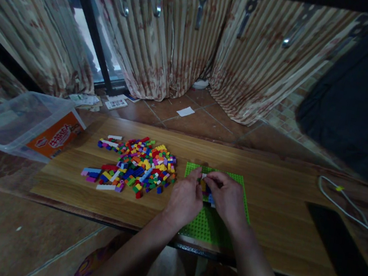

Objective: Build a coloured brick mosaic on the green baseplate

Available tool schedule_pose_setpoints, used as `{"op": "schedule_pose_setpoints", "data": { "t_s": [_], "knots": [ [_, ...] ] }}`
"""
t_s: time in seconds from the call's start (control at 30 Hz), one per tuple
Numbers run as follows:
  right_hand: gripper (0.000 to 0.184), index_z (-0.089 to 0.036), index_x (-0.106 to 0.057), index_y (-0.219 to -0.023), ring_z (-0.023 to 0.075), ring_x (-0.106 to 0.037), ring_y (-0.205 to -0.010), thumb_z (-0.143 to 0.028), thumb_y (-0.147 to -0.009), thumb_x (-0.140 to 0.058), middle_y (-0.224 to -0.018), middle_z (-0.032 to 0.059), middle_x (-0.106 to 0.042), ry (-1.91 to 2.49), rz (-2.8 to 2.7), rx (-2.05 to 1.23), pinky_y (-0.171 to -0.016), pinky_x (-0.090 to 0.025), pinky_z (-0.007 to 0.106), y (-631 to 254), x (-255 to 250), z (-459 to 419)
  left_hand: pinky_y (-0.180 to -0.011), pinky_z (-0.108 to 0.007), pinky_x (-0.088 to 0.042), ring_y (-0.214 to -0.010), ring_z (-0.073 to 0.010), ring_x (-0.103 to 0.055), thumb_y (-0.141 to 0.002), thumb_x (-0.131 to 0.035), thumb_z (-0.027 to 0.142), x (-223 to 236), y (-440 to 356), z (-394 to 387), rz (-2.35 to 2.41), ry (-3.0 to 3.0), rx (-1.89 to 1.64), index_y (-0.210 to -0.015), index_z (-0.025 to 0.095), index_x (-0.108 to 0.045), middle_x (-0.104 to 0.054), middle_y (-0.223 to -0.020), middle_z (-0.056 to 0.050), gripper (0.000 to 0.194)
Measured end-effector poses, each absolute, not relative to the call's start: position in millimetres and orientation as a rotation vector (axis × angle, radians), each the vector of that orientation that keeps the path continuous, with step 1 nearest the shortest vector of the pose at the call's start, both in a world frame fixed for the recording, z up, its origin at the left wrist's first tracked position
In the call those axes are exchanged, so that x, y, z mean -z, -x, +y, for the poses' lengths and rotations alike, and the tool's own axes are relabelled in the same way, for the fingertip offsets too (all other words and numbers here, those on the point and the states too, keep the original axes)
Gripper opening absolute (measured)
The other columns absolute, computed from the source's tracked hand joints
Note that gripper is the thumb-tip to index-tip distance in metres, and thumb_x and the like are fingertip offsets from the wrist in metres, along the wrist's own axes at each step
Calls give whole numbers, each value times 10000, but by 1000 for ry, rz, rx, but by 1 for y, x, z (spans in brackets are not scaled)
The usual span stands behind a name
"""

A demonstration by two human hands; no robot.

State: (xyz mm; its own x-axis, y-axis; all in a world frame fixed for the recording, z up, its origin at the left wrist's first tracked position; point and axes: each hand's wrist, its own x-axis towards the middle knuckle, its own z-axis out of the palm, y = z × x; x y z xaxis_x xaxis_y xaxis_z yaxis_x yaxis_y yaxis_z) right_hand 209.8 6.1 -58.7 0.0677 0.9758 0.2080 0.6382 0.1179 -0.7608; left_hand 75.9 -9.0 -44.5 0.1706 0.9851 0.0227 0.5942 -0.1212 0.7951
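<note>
A green studded baseplate (207,228) lies on the wooden table, with a small group of toy bricks (210,199) on it in yellow, blue and white. My left hand (185,198) is over the plate's left half, fingers closed and bent against the group's left side. What its fingertips grip is hidden. From the right, my right hand (228,200) reaches in with thumb and forefinger pinched at the far end of the group. A small whitish brick (203,176) shows at those fingertips. Both hands cover much of the brick group.
Left of the plate spreads a loose pile of mixed toy bricks (145,169). A clear plastic bin (11,120) with an orange label stands at the table's left end. To the right lie a flat black object (340,244) and a white cable (350,198).
</note>
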Motion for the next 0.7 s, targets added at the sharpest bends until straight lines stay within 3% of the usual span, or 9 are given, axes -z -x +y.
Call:
{"op": "schedule_pose_setpoints", "data": {
  "t_s": [0.13, 0.37, 0.7],
  "knots": [
    [202, -217, -682, -757, 173, -619, -662, -362, -827, -560, -736, 14, -692, 1576, -1620, -606, -638, -450, 291, -209, 62, 8, -968, -392, -502, -1072, -236, -657, -880, -406, 119, 45, -76, -10, 1505, -1814, -769, -1356, 143, -459, -667, -1211, -125, 480],
    [216, -207, -695, -805, 187, -643, -701, -403, -794, -607, -781, 29, -712, 1562, -1535, -700, -670, -476, 308, -216, 60, 7, -971, -391, -499, -1058, -233, -660, -881, -415, 128, 42, -75, -11, 1497, -1784, -773, -1374, 151, -446, -667, -1219, -103, 494],
    [283, -199, -715, -894, 219, -637, -818, -421, -858, -543, -885, 71, -707, 1577, -1540, -448, -752, -475, 349, -223, 56, 5, -971, -377, -499, -1068, -224, -656, -888, -406, 130, 44, -77, -12, 1507, -1761, -802, -1369, 152, -449, -667, -1217, -105, 484]
  ]
}}
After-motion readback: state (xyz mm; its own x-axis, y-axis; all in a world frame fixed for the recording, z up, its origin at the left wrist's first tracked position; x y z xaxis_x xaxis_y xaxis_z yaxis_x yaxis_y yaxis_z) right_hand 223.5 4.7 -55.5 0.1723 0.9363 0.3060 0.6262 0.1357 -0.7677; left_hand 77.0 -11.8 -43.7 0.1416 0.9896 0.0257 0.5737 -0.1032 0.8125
